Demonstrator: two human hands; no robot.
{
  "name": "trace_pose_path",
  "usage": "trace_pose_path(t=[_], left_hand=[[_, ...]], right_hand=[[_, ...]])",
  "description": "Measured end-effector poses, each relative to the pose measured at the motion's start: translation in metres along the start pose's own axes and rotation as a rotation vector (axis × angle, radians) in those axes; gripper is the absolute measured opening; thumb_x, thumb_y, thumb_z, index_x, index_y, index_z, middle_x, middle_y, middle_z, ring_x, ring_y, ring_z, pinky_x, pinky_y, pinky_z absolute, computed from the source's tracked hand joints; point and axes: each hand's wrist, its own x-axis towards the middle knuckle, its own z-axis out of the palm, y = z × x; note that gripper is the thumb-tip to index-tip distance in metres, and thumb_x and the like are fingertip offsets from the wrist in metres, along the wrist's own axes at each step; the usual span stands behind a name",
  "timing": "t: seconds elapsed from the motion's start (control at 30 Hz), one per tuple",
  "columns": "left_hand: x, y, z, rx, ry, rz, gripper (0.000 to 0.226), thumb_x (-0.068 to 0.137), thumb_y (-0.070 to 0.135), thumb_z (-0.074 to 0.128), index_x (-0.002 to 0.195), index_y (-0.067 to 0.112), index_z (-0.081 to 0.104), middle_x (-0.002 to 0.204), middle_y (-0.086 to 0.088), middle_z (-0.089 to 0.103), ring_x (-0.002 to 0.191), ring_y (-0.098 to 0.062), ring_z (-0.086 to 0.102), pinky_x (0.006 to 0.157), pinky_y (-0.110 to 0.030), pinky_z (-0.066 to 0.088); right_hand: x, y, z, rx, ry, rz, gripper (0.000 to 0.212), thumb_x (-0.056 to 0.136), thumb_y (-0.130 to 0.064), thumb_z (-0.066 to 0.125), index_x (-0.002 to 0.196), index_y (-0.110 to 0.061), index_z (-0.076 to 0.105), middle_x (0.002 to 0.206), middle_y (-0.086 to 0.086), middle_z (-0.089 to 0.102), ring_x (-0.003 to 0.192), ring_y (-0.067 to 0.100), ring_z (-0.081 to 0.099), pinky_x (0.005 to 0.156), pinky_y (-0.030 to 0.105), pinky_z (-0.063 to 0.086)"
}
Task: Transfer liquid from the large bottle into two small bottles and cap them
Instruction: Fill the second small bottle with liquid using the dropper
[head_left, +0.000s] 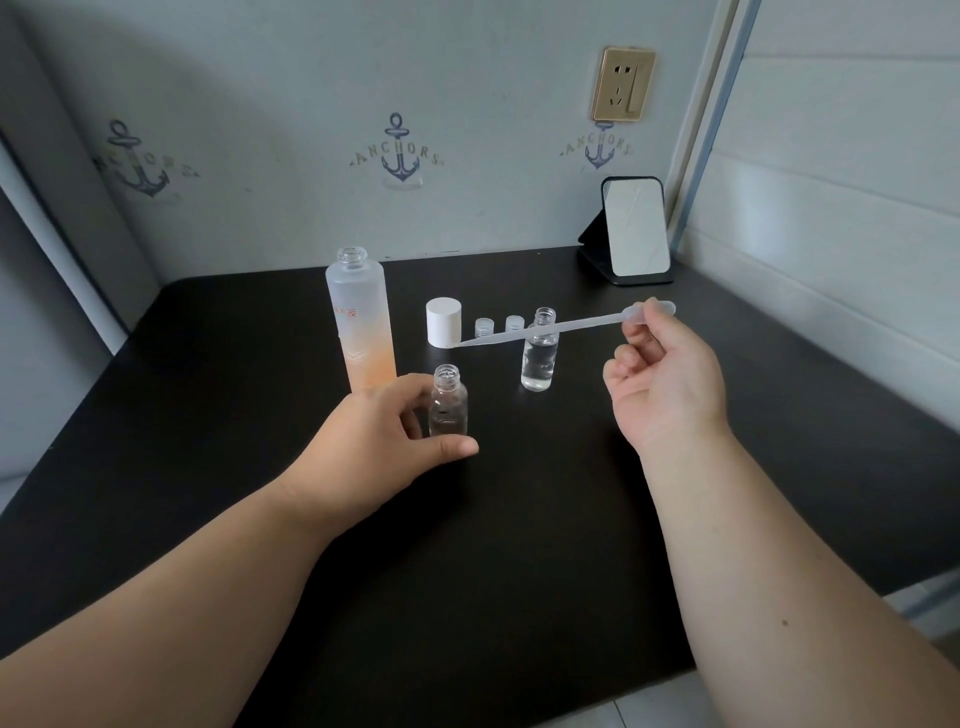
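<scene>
Mid-transfer on the dark bench (519, 519): left hand (374, 431) gripping the near small bottle (448, 402), nearly empty; right hand (665, 374) pinching a dropper (545, 327). Best done steadying the bottle, centring the tip over its mouth, squeezing slowly.

Both bare forearms reach in from the near edge, the left one slanting toward the middle, the right one running up the right side. The left hand (382, 434) lies low with its back up, thumb stretched out to the right along the near side of a small bottle (448, 400) and fingers curled round its left side. The right hand (667, 382) is raised, wrist bent, fingers curled, pinching the bulb end of a pipette (550, 328) between thumb and fingertips.
</scene>
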Motion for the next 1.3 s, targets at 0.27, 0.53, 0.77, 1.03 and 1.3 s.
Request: trace_pose_path(t=[0.27,0.53,0.77,1.03,1.3], left_hand=[[-0.007,0.003,-0.011,-0.344,0.574,-0.01,0.02,0.097,0.044,0.053,0.101,0.028,0.063,0.088,0.008,0.066,0.076,-0.006,0.059,0.07,-0.027,0.051],[0.013,-0.014,-0.01,-0.377,0.449,-0.267,0.072,0.083,0.034,0.078,0.144,0.031,0.039,0.117,0.018,0.059,0.103,0.007,0.06,0.079,-0.021,0.049],[0.017,-0.017,-0.005,-0.206,0.409,-0.298,0.03,0.09,0.043,0.071,0.108,0.043,0.048,0.091,0.022,0.061,0.082,0.004,0.062,0.063,-0.017,0.04],[0.01,-0.006,-0.009,-0.139,0.396,-0.149,0.043,0.086,0.032,0.075,0.091,0.065,0.048,0.097,0.035,0.057,0.086,0.005,0.059,0.069,-0.027,0.048],[0.01,-0.004,-0.009,-0.052,0.374,-0.093,0.051,0.087,0.025,0.075,0.095,0.065,0.044,0.1,0.046,0.051,0.095,0.022,0.048,0.068,-0.02,0.038]], right_hand=[[-0.001,0.001,-0.001,0.003,-0.003,0.017,0.02,0.093,-0.019,0.073,0.074,-0.015,0.077,0.078,-0.001,0.07,0.049,0.01,0.044,0.051,0.019,0.039],[-0.001,0.001,-0.001,-0.008,-0.043,0.02,0.018,0.093,-0.017,0.072,0.076,-0.015,0.075,0.081,-0.001,0.069,0.053,0.009,0.045,0.054,0.019,0.038],[-0.002,0.001,0.001,-0.018,-0.072,0.024,0.023,0.094,-0.017,0.072,0.071,-0.016,0.078,0.084,-0.001,0.07,0.055,0.009,0.047,0.056,0.018,0.04],[-0.007,-0.002,0.002,0.091,-0.149,0.014,0.04,0.099,-0.019,0.066,0.061,-0.025,0.077,0.08,-0.006,0.07,0.053,0.007,0.045,0.056,0.017,0.04],[-0.008,-0.003,0.003,0.054,-0.144,-0.018,0.039,0.099,-0.022,0.067,0.062,-0.026,0.078,0.079,-0.008,0.07,0.053,0.007,0.045,0.056,0.016,0.04]])
